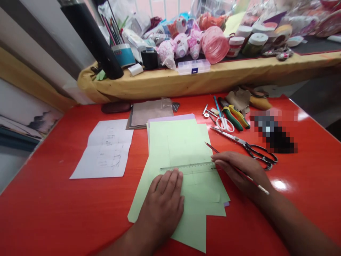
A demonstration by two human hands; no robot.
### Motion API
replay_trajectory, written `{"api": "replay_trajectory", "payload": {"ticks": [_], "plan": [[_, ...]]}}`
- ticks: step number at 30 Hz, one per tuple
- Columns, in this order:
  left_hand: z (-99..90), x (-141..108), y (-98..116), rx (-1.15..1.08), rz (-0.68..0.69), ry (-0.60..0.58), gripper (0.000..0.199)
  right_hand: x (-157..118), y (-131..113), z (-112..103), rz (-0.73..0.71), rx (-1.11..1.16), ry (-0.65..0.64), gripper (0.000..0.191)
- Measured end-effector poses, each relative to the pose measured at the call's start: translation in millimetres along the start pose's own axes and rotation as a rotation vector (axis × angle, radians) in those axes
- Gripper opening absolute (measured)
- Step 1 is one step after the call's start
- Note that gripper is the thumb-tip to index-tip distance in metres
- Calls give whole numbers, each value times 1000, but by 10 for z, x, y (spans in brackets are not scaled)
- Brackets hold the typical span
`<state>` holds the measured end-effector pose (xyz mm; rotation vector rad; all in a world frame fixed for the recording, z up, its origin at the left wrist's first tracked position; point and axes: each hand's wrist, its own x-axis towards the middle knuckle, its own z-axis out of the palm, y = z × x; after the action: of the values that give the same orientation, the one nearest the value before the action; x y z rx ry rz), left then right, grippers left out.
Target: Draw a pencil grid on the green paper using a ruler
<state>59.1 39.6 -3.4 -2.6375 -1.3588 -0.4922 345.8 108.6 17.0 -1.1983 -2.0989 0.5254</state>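
Note:
Pale green paper sheets [173, 142] lie stacked in front of me, with faint pencil lines on the top one. Across them rests a clear ruler [190, 167], nearly level. My left hand [166, 199] is laid flat on the paper, fingertips at the ruler's lower left edge. A dark pencil [246, 175] with a pale end is held in my right hand [239, 170], its point raised toward the upper left. The thumb and fingertips of that hand are at the ruler's right end; whether they pinch it I cannot tell.
Right of the paper lie big scissors [247, 144], white-handled scissors [225, 124], pliers [234, 115] and a blurred dark object [277, 135]. A white drawn sheet [103, 149] lies left. Behind are grey-brown pieces [149, 112] and a crowded yellow-covered ledge [160, 83] with jars and a black cylinder [90, 39].

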Motion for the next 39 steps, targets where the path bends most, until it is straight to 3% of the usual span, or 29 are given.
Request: {"api": "replay_trajectory", "payload": {"ticks": [7, 13, 30, 39], "plan": [[-20, -14, -38, 7, 12, -7, 44, 24, 32, 50, -138, -62, -80, 20], [-6, -39, -53, 18, 8, -44, 47, 38, -14, 38, -106, -63, -177, 20], [-117, 59, -90, -206, 16, -11, 33, 31, 8, 37, -80, -73, -194, 13], [-60, 62, -111, -275, 21, -27, 32, 34, 6, 22, -75, -54, -223, 12]]}}
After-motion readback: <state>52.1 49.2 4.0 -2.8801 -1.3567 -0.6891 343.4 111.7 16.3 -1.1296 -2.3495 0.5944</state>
